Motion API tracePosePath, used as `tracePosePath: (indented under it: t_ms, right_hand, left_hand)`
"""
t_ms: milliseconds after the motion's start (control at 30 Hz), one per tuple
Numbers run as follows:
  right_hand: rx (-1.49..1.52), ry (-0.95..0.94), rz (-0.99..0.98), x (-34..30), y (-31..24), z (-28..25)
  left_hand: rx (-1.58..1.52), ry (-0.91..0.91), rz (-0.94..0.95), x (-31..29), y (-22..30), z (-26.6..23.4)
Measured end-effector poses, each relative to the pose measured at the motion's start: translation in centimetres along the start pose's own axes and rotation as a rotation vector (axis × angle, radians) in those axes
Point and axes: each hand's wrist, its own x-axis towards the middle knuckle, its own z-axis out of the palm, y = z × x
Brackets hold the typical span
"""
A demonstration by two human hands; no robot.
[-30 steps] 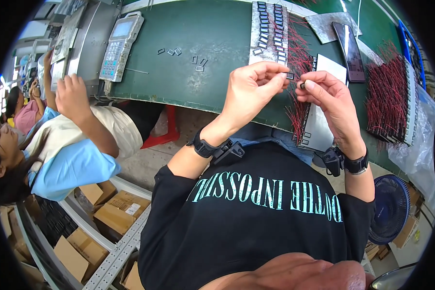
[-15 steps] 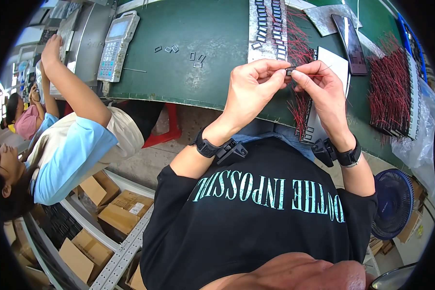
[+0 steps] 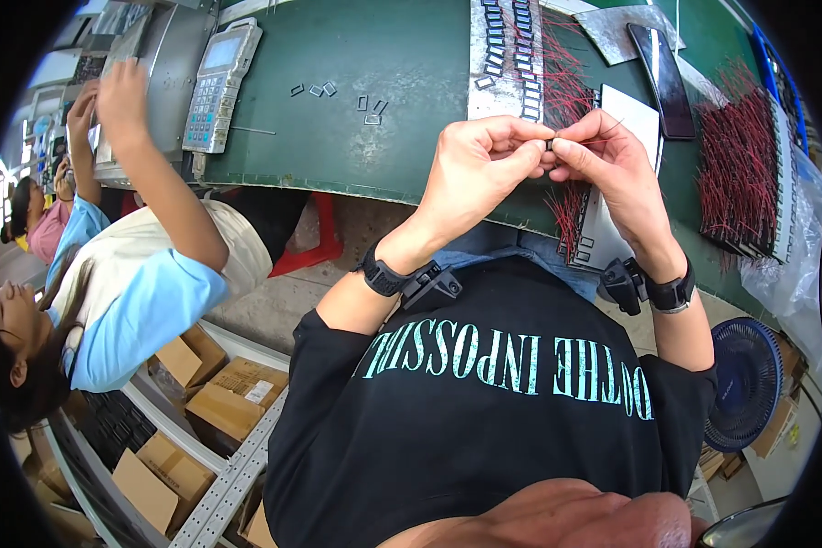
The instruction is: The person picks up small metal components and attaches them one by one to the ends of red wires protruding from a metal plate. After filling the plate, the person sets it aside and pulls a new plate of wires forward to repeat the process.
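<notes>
Over the green bench edge, my left hand and my right hand meet fingertip to fingertip. Both are closed in a pinch on a small black part, mostly hidden by the fingers. Thin red wire shows by the right fingers. Just beyond my hands lies a light metal plate with rows of small dark rectangular pieces and red wires along its right side. Under my right hand is another pale plate with wires and a few small frames on it.
Several loose small frames lie on the green bench. A handheld keypad device stands left, a phone far right, beside a dense bundle of red-wired parts. A co-worker sits left; a dark blue fan stands right.
My fingertips have closed further over the black part and come slightly lower, so less of it shows. The co-worker's raised hands have shifted.
</notes>
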Motion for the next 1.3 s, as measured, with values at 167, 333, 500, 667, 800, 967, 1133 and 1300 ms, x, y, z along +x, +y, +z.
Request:
tracePosePath:
  t_ms: [167, 333, 500, 667, 800, 967, 1133, 1300]
  right_hand:
    - [0.038, -0.058, 0.055, 0.0, -0.7, 0.3]
    - [-0.147, -0.030, -0.112, -0.6, -0.2, 1.5]
    - [-0.548, 0.183, -0.214, -3.2, -1.8, 1.3]
    - [-0.908, 0.110, -0.153, -7.9, -2.2, -0.4]
    - [-1.089, 0.049, -0.345, -8.9, -1.2, -0.1]
    - [-1.109, 0.044, -0.460, -9.3, -0.7, -0.6]
    - [-1.118, 0.050, -0.486, -9.7, -0.5, -0.6]
    - [-1.143, 0.029, -0.445, -9.5, -1.0, -0.1]
  left_hand:
    - [0.011, -0.006, 0.018, -0.9, 0.7, 0.2]
    - [0.151, -0.038, 0.038, -1.1, 0.3, -0.9]
    - [0.953, 0.203, 0.169, 1.1, 1.4, -3.8]
    - [1.286, 0.293, 0.490, 2.4, -0.1, -3.9]
    - [1.270, 0.355, 0.605, 2.8, -1.0, -4.0]
    - [1.379, 0.319, 0.738, 2.3, -1.3, -4.4]
    - [1.498, 0.274, 0.734, 2.3, -1.0, -4.1]
    - [1.279, 0.259, 0.673, 3.0, -0.4, -4.3]
